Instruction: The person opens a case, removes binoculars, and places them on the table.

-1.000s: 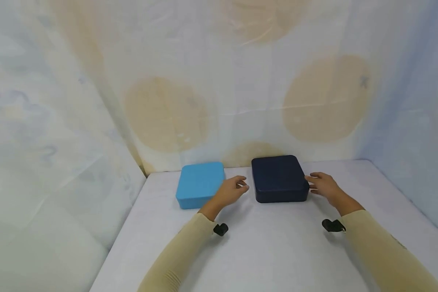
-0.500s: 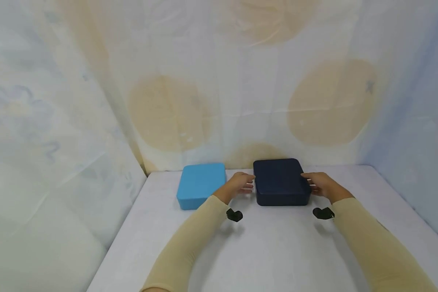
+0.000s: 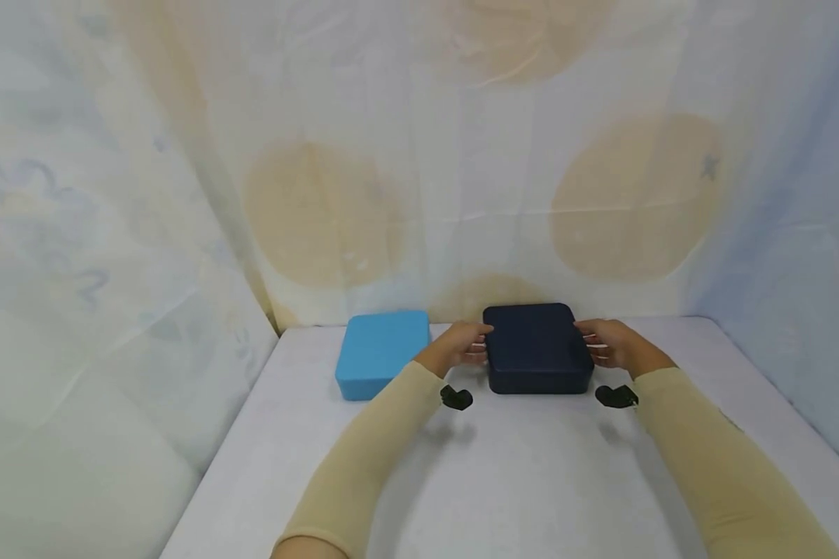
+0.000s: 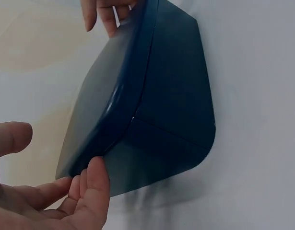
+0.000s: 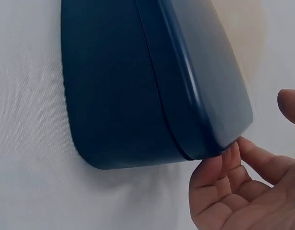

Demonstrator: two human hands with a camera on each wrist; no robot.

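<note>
While no brand, label or writing shows on it, the dark navy box (image 3: 537, 348) sits flat on the white table (image 3: 517, 466) near the back curtain (image 3: 419, 155), directly between both hands, with a light blue box (image 3: 380, 354) just beside it on the left. The left hand (image 3: 459, 347) has relaxed, near-straight fingers (image 4: 92, 184) touching the box's left edge at the lid seam, not curled round it; the right hand (image 3: 611, 342) mirrors this, fingertips (image 5: 219, 165) on the right edge, thumb apart, forearms in tan sleeves (image 3: 363, 458) stretched forward.
</note>
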